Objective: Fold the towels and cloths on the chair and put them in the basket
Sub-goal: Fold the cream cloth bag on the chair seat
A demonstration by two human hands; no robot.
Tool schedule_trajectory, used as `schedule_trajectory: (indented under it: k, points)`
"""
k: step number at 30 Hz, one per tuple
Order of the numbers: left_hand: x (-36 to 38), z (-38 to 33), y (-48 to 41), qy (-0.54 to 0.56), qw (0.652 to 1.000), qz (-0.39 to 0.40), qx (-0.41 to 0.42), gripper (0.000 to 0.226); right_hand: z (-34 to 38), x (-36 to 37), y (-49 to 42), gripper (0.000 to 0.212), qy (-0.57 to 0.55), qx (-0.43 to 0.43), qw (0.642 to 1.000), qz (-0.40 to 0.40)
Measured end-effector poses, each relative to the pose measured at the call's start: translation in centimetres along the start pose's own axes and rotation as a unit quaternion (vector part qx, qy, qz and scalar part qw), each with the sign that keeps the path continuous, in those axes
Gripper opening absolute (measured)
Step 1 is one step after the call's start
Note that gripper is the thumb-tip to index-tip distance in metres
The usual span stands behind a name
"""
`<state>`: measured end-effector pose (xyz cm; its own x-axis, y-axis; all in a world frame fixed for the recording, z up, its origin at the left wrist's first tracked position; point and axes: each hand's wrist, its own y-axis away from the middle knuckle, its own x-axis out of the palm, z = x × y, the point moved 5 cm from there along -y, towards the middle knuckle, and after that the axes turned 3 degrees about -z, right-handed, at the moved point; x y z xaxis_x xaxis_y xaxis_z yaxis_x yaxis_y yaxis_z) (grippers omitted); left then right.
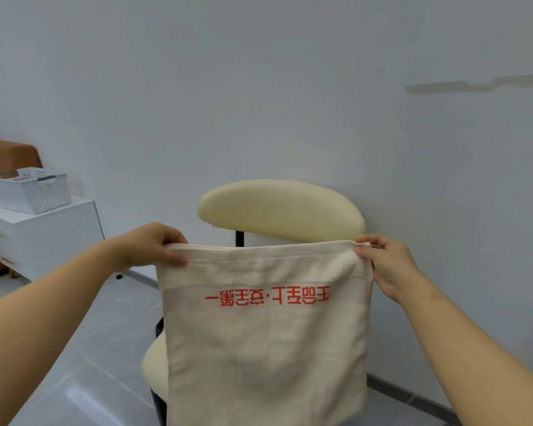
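Note:
A cream towel (265,348) with a line of red printed characters hangs spread out in front of me. My left hand (150,245) pinches its upper left corner and my right hand (385,265) pinches its upper right corner, so the top edge is stretched level. The towel hides most of the cream chair (280,207); its curved backrest shows above the towel and part of the seat shows at lower left. The white plastic basket (31,189) stands far to the left on a white cabinet. Other cloths on the chair are hidden.
The white cabinet (53,235) stands against the wall at left, beside a brown piece of furniture (3,155). A plain pale wall runs behind the chair. Grey tiled floor (83,364) lies between me and the cabinet.

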<state>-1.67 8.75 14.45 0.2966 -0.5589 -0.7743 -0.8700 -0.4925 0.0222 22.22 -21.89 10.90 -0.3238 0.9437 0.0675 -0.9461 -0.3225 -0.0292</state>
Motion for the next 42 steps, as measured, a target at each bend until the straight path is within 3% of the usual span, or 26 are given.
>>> schedule_trajectory:
  k: [7,11,15,19,22,27,33,36,37,39,40,42]
  points:
    - [-0.2,1.7,-6.1,-0.137,0.985,-0.105,0.022,0.004,-1.2,2.2,-3.8,0.031,0.131,-0.079,0.985,-0.085]
    - [-0.6,2.4,-10.0,-0.179,0.968,-0.175,0.011,0.013,-0.8,3.8,-6.5,0.014,0.241,-0.121,0.954,-0.135]
    - [3.0,4.2,-13.4,-0.319,0.936,-0.141,-0.043,0.024,-4.5,6.1,-8.8,0.017,0.281,-0.083,0.948,-0.127]
    - [6.7,6.3,-14.5,-0.26,0.941,-0.209,-0.057,0.025,-9.9,6.9,-10.0,0.027,0.235,-0.03,0.963,-0.132]
    - [9.3,8.2,-14.7,-0.158,0.962,-0.214,-0.068,0.024,-12.6,7.6,-9.6,0.026,0.245,-0.008,0.964,-0.102]
    - [14.8,8.7,-11.6,-0.052,0.985,-0.166,0.0,0.03,-14.4,8.3,-6.2,0.035,0.302,-0.025,0.952,-0.043]
    - [19.7,7.3,-3.2,-0.118,0.967,-0.193,0.115,0.018,-16.8,7.6,2.2,0.02,0.396,-0.111,0.911,0.025]
    - [22.4,7.1,0.3,-0.155,0.965,-0.141,0.156,0.021,-19.3,7.1,6.3,0.005,0.448,-0.136,0.877,0.109]
    - [23.5,7.4,1.3,-0.174,0.964,-0.116,0.166,0.022,-20.3,6.7,7.3,0.011,0.476,-0.131,0.859,0.136]
    - [25.0,8.1,2.9,-0.21,0.961,-0.069,0.167,0.026,-22.2,6.2,8.9,0.043,0.542,-0.115,0.808,0.2]
    - [25.6,8.5,3.5,-0.228,0.959,-0.055,0.159,0.035,-22.9,5.8,9.4,0.053,0.57,-0.114,0.784,0.218]
    - [26.9,9.1,4.5,-0.265,0.954,-0.018,0.14,0.061,-23.6,5.4,10.0,0.059,0.576,-0.148,0.772,0.225]
